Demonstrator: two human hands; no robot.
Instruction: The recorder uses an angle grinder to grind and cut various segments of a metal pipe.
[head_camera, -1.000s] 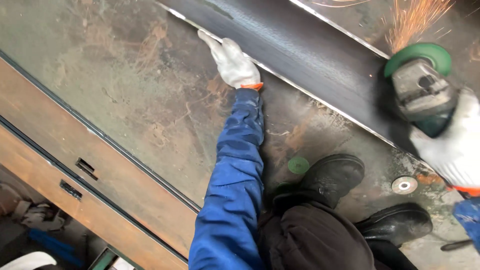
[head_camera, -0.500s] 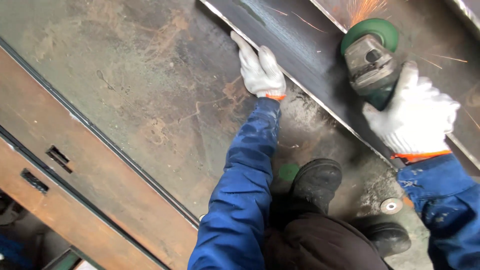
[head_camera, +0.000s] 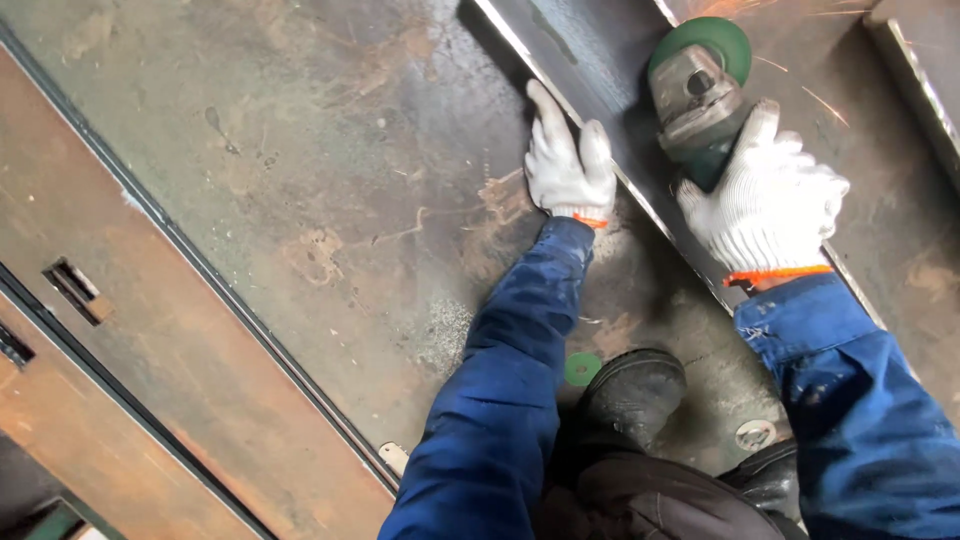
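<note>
right gloved hand (head_camera: 765, 205) gripping grey angle grinder with green disc (head_camera: 697, 85), sparking | left gloved hand (head_camera: 567, 160) flat, bracing long dark steel bar (head_camera: 590, 60) | likely heavy, rigid, sharp-edged

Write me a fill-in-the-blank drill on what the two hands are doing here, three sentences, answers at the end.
1. The right hand grips an angle grinder whose guard is coloured ____.
2. The left hand lies flat against the edge of the long dark steel ____.
3. Both hands wear white knit gloves with cuffs trimmed in ____.

Missing words: green; beam; orange
</note>
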